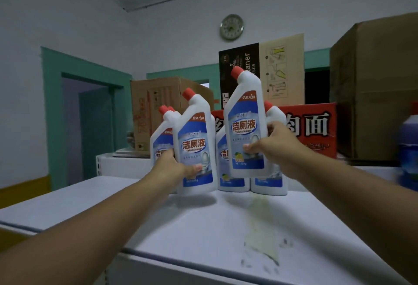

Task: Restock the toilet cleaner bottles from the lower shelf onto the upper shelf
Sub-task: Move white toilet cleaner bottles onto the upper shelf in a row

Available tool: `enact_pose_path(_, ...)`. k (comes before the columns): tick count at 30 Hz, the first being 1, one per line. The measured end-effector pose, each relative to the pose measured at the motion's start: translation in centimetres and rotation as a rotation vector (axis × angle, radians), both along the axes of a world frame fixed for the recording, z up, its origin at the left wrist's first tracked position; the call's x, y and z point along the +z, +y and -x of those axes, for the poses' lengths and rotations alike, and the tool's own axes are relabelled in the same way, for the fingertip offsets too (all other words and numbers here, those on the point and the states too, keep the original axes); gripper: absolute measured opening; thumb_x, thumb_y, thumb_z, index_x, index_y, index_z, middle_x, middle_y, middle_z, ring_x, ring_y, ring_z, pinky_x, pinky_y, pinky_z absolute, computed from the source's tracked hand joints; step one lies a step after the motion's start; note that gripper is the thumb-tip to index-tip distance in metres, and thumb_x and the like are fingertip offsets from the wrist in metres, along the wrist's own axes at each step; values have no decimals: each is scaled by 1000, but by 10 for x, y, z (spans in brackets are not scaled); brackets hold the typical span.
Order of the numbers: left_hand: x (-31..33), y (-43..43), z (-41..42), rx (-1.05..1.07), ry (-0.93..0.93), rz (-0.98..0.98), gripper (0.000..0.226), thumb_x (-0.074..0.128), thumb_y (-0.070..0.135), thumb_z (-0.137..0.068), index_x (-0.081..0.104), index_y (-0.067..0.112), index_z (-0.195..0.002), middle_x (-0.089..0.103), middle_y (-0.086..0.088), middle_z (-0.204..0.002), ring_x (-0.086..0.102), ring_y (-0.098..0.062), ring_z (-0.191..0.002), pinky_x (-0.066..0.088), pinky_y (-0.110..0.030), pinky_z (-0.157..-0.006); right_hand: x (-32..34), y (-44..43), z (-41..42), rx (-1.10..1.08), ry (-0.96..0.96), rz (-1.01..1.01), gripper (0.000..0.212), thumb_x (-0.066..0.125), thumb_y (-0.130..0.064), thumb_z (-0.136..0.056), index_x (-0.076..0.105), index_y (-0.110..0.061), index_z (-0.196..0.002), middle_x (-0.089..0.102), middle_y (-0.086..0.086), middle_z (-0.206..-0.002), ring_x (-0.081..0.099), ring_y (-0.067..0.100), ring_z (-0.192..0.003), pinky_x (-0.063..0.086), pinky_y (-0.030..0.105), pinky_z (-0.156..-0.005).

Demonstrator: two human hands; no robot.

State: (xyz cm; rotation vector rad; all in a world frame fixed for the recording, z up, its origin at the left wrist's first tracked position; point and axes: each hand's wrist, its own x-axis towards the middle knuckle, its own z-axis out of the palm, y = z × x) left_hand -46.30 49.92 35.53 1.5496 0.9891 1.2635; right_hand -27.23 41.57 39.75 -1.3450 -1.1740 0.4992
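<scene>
Two up | my left grip curled round left bottle, right grip round right bottle | risk: clipping standing row, toppling it

both arms stretched forward, left grip and right grip curled, holding.

The left forearm and right forearm are bare as far up as can be seen — slim, plain at the wrists. The left hand and right hand each show a short, neatly trimmed thumbnail.
</scene>
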Motion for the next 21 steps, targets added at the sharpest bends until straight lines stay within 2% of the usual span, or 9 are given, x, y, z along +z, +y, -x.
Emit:
enact_pose_path(4,-11,24,-9,-22,98,-2,50,84,17,-65,58,25,-107,67,1,-104,64,-22,-99,51,-52,-91,-29,17,4,-43,51,13,50,78,-4,-69,49,-19,-108,61,-1,-96,61,23,-96,53,48,-83)
enact_pose_path(7,-30,34,-10,-87,144,-12,54,84,18,-64,56,30,-108,66,6,-109,61,-18,-106,51,-48,-94,-53,28,6,-47,94,24,45,77,-4,-69,51,-24,-100,62,-3,-97,61,17,-87,53,47,-84)
enact_pose_path(9,-34,40,-8,-101,168,-33,56,83,19,-66,53,33,-110,63,10,-113,57,-15,-110,49,-45,-98,-63,33,5,-47,79,10,42,76,-5,-71,50,-30,-93,61,-7,-96,60,14,-84,53,43,-81)
enact_pose_path(12,-33,40,-2,-76,305,-102,60,79,31,-68,47,36,-118,57,12,-120,51,-13,-115,46,-44,-101,-72,36,6,-94,-54,13,40,75,-13,-74,50,-33,-97,62,-9,-104,61,13,-95,53,36,-80)
enact_pose_path(14,-28,37,5,-22,541,-164,63,73,49,-69,45,36,-123,56,13,-122,52,-12,-115,48,-41,-99,-74,37,6,-154,-193,31,42,75,-24,-75,50,-34,-107,61,-12,-106,60,11,-99,55,34,-83)
enact_pose_path(15,-24,34,10,14,673,-197,60,70,57,-68,48,36,-120,58,13,-118,55,-11,-109,51,-37,-94,-76,36,5,-178,-257,37,43,74,-29,-75,49,-36,-108,61,-16,-104,60,9,-97,55,32,-82)
enact_pose_path(17,-17,29,22,103,855,-271,44,64,66,-68,55,32,-96,62,14,-101,59,-8,-90,54,-31,-82,-78,34,5,-218,-367,62,42,72,-39,-75,44,-40,-107,57,-23,-98,58,4,-93,52,25,-78)
enact_pose_path(19,-14,18,28,181,902,-363,41,61,65,-72,45,27,-74,61,14,-90,57,-7,-81,54,-30,-78,-80,33,5,-240,-431,104,43,68,-43,-77,39,-42,-108,51,-24,-96,54,4,-93,49,25,-78)
enact_pose_path(21,-13,4,24,214,947,-522,42,57,62,-78,37,25,-72,57,14,-92,53,-7,-82,51,-26,-78,-80,33,7,-247,-440,130,44,66,-43,-78,38,-41,-111,50,-18,-102,51,6,-97,49,30,-84)
